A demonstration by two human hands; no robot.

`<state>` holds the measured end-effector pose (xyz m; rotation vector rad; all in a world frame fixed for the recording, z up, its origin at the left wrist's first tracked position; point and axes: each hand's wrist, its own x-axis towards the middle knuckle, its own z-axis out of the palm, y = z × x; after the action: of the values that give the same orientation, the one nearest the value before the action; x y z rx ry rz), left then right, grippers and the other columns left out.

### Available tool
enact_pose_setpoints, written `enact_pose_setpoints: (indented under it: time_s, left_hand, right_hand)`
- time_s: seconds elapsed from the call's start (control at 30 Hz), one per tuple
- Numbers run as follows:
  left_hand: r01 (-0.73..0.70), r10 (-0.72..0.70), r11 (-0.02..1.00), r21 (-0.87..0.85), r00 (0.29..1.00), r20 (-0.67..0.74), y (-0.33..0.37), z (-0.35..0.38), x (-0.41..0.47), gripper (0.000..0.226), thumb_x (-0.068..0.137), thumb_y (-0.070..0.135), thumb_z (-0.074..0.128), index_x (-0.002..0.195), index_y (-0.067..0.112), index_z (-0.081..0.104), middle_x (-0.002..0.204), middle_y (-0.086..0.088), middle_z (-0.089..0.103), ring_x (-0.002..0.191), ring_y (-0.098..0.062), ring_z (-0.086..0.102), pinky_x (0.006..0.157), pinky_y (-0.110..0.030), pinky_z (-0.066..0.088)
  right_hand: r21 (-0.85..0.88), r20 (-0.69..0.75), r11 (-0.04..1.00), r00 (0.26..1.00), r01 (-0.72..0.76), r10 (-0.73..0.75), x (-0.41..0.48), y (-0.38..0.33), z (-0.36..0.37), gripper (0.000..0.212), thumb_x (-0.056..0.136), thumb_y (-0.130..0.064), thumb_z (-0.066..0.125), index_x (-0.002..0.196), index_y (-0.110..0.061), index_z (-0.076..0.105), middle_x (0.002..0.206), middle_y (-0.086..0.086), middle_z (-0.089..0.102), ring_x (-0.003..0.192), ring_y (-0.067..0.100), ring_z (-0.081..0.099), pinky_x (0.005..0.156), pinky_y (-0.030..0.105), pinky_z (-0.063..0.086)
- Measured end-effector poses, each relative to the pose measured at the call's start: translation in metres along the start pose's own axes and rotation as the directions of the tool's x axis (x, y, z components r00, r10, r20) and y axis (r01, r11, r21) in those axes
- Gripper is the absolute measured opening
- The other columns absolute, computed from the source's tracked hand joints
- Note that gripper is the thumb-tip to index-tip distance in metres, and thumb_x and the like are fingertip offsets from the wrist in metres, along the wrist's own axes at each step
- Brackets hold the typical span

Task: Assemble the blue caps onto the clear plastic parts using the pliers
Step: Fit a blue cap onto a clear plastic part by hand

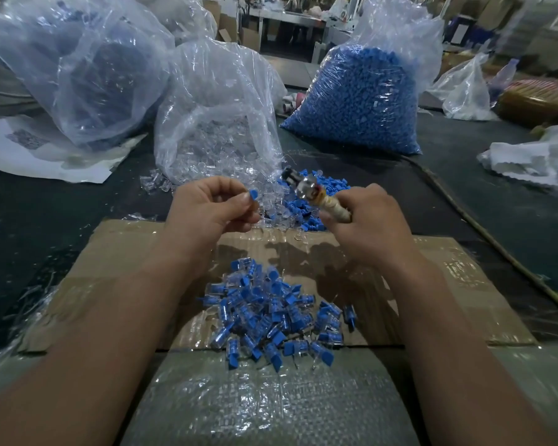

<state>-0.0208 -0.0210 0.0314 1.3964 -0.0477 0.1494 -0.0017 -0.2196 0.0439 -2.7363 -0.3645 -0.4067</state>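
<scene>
My left hand (211, 209) pinches a small blue cap (254, 195) between thumb and fingers, held above the cardboard. My right hand (366, 220) grips the taped handles of the pliers (316, 196), whose jaws point up and left with a clear plastic part (304, 187) at them. The cap and the pliers' jaws are a short gap apart. A pile of assembled blue-and-clear pieces (271, 317) lies on the cardboard sheet (448, 284) between my forearms. Loose blue caps (306, 207) and clear parts (271, 207) lie just beyond my hands.
An open bag of clear parts (213, 123) stands behind my left hand. A full bag of blue caps (361, 98) stands at the back right. Another large plastic bag (78, 66) sits at the back left. Bubble wrap (271, 397) covers my lap.
</scene>
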Motion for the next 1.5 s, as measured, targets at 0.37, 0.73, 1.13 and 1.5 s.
enact_pose_setpoints:
  time_s: [0.37,0.73,1.13,1.5]
  left_hand:
    - [-0.136,0.137,0.989,0.058,0.99,-0.012,-0.004,0.005,-0.001,0.018,0.083,-0.006,0.056,0.076,0.011,0.058,0.059,0.004,0.067,0.057,-0.008,0.065,0.057,-0.02,0.054]
    - [-0.179,0.181,0.98,0.088,0.983,-0.018,-0.003,0.007,-0.002,0.021,0.083,-0.007,0.056,0.075,0.012,0.058,0.058,0.006,0.066,0.056,-0.006,0.064,0.058,-0.02,0.055]
    - [-0.223,0.226,0.967,0.124,0.974,-0.009,-0.005,0.008,-0.003,0.022,0.083,-0.008,0.057,0.075,0.013,0.057,0.059,0.008,0.066,0.056,-0.004,0.063,0.056,-0.018,0.053]
    - [-0.263,0.269,0.948,0.181,0.963,-0.006,-0.007,0.007,-0.002,0.027,0.083,-0.009,0.056,0.074,0.016,0.057,0.059,0.009,0.066,0.055,-0.004,0.062,0.054,-0.016,0.051]
  right_hand:
    - [0.209,0.101,0.978,0.994,0.023,-0.045,-0.005,-0.015,0.01,0.026,0.091,-0.023,0.052,0.116,-0.017,0.047,0.104,-0.004,0.043,0.087,0.011,0.04,0.068,0.026,0.025]
    - [0.186,0.146,0.981,0.987,0.045,-0.073,-0.006,-0.018,0.013,0.03,0.09,-0.019,0.055,0.119,-0.018,0.045,0.104,-0.006,0.039,0.09,0.009,0.037,0.068,0.023,0.021]
    - [0.038,0.073,0.997,0.995,0.07,-0.072,-0.008,-0.023,0.011,0.013,0.087,-0.03,0.056,0.088,-0.022,0.046,0.075,-0.009,0.04,0.08,0.013,0.034,0.063,0.029,0.022]
    - [0.109,0.15,0.993,0.986,0.05,-0.067,-0.008,-0.024,0.01,0.016,0.088,-0.025,0.054,0.082,-0.024,0.039,0.071,-0.011,0.043,0.067,0.012,0.043,0.055,0.029,0.027]
